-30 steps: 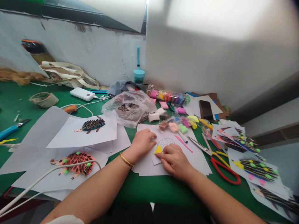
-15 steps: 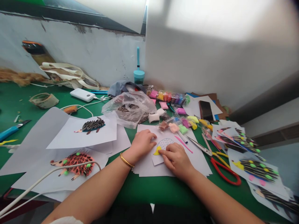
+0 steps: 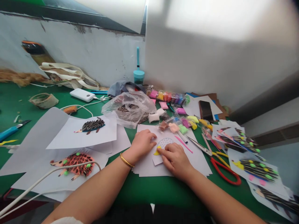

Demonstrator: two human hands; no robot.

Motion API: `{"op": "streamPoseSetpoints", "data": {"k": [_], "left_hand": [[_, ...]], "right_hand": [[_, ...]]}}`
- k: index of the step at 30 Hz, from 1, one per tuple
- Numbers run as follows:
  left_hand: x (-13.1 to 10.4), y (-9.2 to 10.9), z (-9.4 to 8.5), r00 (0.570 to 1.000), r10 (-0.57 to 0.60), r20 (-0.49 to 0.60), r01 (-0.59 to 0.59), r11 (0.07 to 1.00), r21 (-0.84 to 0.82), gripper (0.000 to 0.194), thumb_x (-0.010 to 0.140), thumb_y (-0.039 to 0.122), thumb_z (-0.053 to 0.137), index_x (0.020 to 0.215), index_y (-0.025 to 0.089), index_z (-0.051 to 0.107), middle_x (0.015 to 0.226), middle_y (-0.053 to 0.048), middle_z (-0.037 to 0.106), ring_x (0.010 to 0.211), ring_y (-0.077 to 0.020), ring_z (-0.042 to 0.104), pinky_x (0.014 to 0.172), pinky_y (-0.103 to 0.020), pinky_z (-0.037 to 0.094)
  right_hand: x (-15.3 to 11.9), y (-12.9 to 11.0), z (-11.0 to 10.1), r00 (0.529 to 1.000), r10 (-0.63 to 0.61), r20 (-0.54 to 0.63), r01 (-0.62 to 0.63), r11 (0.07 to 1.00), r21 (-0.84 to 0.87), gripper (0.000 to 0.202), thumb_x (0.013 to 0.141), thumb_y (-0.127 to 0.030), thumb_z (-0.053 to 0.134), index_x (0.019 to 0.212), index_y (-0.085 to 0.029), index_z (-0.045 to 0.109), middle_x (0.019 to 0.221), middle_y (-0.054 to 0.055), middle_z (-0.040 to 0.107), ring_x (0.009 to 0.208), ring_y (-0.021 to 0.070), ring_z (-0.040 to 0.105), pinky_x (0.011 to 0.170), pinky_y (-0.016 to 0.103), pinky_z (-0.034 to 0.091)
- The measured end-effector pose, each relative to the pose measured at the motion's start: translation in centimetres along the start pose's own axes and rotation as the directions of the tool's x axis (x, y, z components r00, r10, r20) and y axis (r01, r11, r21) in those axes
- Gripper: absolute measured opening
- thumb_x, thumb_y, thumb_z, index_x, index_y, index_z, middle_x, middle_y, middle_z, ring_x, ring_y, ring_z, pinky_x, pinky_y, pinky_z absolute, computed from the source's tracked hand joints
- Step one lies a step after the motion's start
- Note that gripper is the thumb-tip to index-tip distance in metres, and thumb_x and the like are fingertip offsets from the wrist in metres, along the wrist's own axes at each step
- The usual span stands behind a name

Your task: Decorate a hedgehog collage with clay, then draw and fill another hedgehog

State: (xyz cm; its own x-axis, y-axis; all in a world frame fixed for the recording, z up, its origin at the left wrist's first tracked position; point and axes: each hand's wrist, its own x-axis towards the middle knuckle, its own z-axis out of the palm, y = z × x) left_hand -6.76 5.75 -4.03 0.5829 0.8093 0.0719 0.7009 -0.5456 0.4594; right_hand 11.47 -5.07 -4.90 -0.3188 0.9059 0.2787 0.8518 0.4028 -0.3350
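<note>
A small paper (image 3: 158, 160) with a hedgehog-like outline lies on a stack of white sheets (image 3: 144, 169). Its rounded body (image 3: 165, 142) is filled with small blue marks, and yellow clay (image 3: 157, 151) covers the pointed snout end. My right hand (image 3: 175, 158) presses the clay with an outstretched index finger, its other fingers bent. Resting on the sheets at the drawing's left, my left hand (image 3: 144, 142) holds nothing, thumb and index finger apart. A pink modelling tool (image 3: 183, 144) lies just beyond my right hand.
Red-and-yellow scissors (image 3: 219, 161) lie at the right beside finished seed hedgehogs (image 3: 257, 169). A plastic bag of seeds (image 3: 130, 109) and clay packets (image 3: 174, 127) sit behind the sheets. More hedgehog pictures (image 3: 77, 163), a white cable (image 3: 46, 175) and a blue knife (image 3: 11, 132) occupy the left.
My right index finger has shifted very slightly over the yellow clay. My left hand and the things around have not moved.
</note>
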Motion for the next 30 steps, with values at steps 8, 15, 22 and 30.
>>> {"op": "streamPoseSetpoints", "data": {"k": [8,15,22,30], "left_hand": [[-0.05,0.13,-0.08,1.0,-0.007,-0.001,0.007,1.0,0.002,0.024,0.081,0.031,0.069,0.105,0.027,0.072,0.1,-0.003,0.065,0.097,-0.0215,0.061,0.086,-0.035,0.043],[-0.01,0.1,-0.05,1.0,-0.014,0.007,0.014,1.0,-0.004,0.024,0.081,0.031,0.069,0.105,0.028,0.071,0.101,-0.003,0.065,0.098,-0.0217,0.061,0.087,-0.035,0.043],[0.06,0.0,0.08,1.0,-0.013,0.007,0.013,1.0,-0.003,0.025,0.081,0.032,0.069,0.105,0.028,0.071,0.102,-0.003,0.065,0.098,-0.0218,0.061,0.087,-0.035,0.043],[-0.01,0.12,-0.11,0.999,-0.024,0.023,0.024,1.0,0.002,0.026,0.081,0.032,0.07,0.107,0.028,0.071,0.104,-0.004,0.064,0.099,-0.0215,0.061,0.086,-0.034,0.043]], "right_hand": [[0.1,0.09,0.17,0.999,0.037,0.013,-0.037,0.999,-0.011,0.033,0.09,-0.023,0.054,0.121,-0.026,0.068,0.094,0.007,0.059,0.09,0.0221,0.049,0.079,0.037,0.034],[0.28,-0.05,0.1,0.996,0.082,0.036,-0.081,0.997,-0.018,0.036,0.089,-0.023,0.055,0.123,-0.027,0.067,0.096,0.007,0.058,0.09,0.0226,0.049,0.08,0.038,0.034],[0.27,0.35,0.21,0.995,0.097,0.006,-0.097,0.995,0.008,0.034,0.092,-0.024,0.052,0.121,-0.026,0.068,0.094,0.007,0.059,0.089,0.022,0.05,0.081,0.038,0.036],[0.03,0.86,0.37,0.996,0.085,-0.031,-0.084,0.996,0.04,0.032,0.092,-0.023,0.051,0.118,-0.023,0.07,0.094,0.007,0.059,0.089,0.0218,0.051,0.08,0.037,0.038]]}}
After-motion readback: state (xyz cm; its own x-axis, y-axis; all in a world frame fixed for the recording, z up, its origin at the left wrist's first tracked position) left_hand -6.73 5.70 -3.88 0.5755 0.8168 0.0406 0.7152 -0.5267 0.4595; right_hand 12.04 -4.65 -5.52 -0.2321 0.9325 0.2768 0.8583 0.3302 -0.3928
